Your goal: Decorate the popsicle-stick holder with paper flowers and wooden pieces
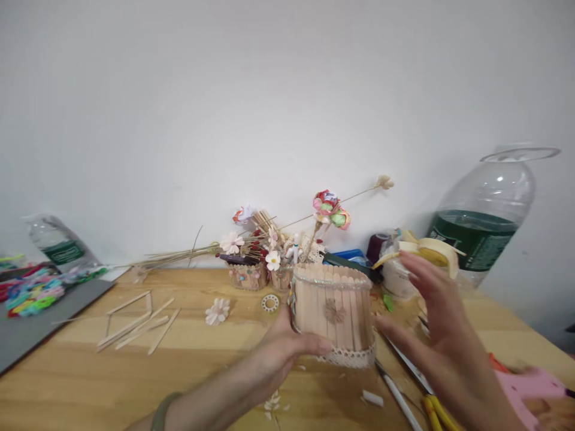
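A small basket made of upright popsicle sticks [335,311], with a lace band at its base and a small flower on its front, stands on the wooden table [90,383]. My left hand [283,350] grips its lower left side, thumb across the front. To the right of the basket my right hand [438,332] hovers with fingers spread, holding nothing, close to its right side.
Loose popsicle sticks [135,326], a paper flower [218,311] and a small white ring [270,303] lie to the left. Behind stand small pots of paper flowers [269,257]. A large water bottle [487,218] is at right, a tape roll [426,257] near it, scissors [438,413] and a pink tool [530,386].
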The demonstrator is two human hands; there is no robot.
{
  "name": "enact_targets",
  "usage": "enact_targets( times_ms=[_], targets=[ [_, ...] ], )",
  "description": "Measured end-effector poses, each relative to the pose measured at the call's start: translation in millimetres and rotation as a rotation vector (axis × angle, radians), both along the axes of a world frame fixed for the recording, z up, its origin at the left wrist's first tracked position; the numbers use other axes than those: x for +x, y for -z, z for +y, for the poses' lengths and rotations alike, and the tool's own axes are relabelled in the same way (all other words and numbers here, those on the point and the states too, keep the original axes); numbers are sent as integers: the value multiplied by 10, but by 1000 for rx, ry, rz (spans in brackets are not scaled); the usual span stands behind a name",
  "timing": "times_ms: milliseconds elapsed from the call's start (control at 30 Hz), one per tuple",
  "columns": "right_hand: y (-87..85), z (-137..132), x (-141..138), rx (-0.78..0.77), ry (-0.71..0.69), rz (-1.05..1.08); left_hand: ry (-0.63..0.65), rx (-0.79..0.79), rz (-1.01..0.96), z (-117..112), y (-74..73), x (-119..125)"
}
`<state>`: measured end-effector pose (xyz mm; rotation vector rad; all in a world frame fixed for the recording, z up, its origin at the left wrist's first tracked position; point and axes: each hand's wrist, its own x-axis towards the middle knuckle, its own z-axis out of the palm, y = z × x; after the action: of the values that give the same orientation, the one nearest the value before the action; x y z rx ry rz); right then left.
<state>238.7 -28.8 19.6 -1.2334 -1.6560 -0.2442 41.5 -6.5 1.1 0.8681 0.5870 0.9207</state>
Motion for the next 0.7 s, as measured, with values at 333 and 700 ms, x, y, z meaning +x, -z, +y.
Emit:
enact_targets(
  times_ms=[333,700],
  targets=[
    [80,-78,-223,21,-157,-186,-47,-10,34,-43,-46,5],
    [338,116,-134,-577,-344,644,203,-84,22,-54,-35,-63]
  ],
)
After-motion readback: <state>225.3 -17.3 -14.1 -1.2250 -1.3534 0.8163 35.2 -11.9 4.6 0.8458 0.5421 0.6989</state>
